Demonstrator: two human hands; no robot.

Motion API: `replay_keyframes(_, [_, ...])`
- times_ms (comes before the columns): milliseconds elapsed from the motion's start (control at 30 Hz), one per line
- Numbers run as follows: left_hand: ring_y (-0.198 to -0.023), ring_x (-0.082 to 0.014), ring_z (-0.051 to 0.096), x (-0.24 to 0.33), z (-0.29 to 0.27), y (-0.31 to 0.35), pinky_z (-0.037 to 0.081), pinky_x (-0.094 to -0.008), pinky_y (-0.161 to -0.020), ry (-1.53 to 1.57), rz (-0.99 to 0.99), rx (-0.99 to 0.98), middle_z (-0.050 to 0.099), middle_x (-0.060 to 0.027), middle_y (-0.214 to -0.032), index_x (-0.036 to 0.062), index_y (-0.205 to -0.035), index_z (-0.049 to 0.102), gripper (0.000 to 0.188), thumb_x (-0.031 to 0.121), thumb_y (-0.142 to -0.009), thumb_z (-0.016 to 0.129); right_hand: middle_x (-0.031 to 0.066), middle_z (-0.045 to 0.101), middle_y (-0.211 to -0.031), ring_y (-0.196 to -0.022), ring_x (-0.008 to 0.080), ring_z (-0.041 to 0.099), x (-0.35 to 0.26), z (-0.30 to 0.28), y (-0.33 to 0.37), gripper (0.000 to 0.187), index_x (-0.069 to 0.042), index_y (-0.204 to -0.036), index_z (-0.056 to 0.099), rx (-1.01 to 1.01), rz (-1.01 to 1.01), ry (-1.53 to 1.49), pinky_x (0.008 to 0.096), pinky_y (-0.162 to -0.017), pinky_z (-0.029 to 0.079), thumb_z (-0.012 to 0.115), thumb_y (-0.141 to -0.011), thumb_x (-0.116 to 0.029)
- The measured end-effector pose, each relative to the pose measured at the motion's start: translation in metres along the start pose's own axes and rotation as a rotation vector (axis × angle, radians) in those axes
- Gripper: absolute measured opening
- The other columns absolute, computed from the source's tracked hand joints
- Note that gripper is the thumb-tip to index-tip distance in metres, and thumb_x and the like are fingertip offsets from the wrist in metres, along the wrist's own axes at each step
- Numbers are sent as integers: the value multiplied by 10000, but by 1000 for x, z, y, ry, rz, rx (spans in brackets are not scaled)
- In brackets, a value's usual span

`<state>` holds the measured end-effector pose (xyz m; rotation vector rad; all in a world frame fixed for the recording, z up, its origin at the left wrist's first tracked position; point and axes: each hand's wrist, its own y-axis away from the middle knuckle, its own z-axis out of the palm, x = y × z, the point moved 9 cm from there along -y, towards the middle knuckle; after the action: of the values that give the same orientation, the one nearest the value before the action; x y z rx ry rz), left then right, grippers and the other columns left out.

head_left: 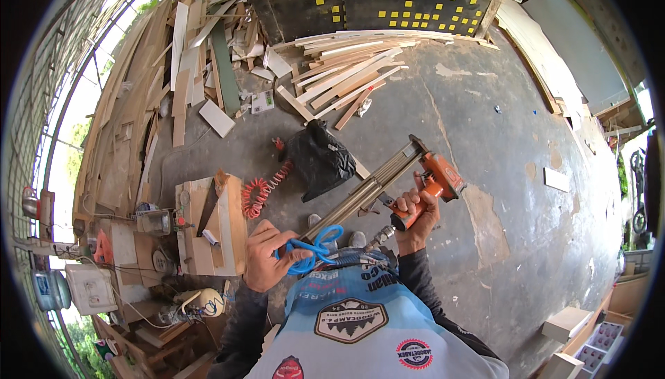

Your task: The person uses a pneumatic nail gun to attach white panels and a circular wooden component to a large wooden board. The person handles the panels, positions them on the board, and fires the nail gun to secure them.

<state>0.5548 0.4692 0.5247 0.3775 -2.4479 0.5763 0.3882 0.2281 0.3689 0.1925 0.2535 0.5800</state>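
Note:
My right hand [418,218] is wrapped round the grip of an orange pneumatic nail gun [442,177]. Its long brass-coloured magazine [366,189] slants down to the left across the front of my body. A metal air fitting [379,236] sticks out below the grip. Fingers and thumb of my left hand [267,258] close on a looped blue cord or thin hose [320,246], beside the magazine's lower end. Whether the blue loops are tied to the magazine, I cannot tell. Both shoes [357,239] show partly beneath the tool.
A black plastic bag [320,160] lies on the floor ahead, near a red coiled air hose [258,195]. A wooden block with a handsaw [210,206] stands at left. Wood strips [353,78] are piled at the back; long boards [118,130] lie along the left.

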Motion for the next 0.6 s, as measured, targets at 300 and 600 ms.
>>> replay_keyframes(300, [-821,-176,601,-24,44,5,474,-336,-687,867,-31,-372,629,-32,-829,32,-775,611,424,275,-657,937,38,537,-684,-502,111,462,16,-13,-1,480,53,-1349,475,15,182,55,297,-535,420,515,-901,-114])
replay_keyframes(600, [-792,-287,629,-15,14,12,502,-396,-749,183,88,-255,643,-85,-862,52,-837,618,288,166,-726,858,23,529,-704,-513,110,454,9,-14,-7,480,47,-1354,475,20,95,96,308,-542,435,513,-912,-139])
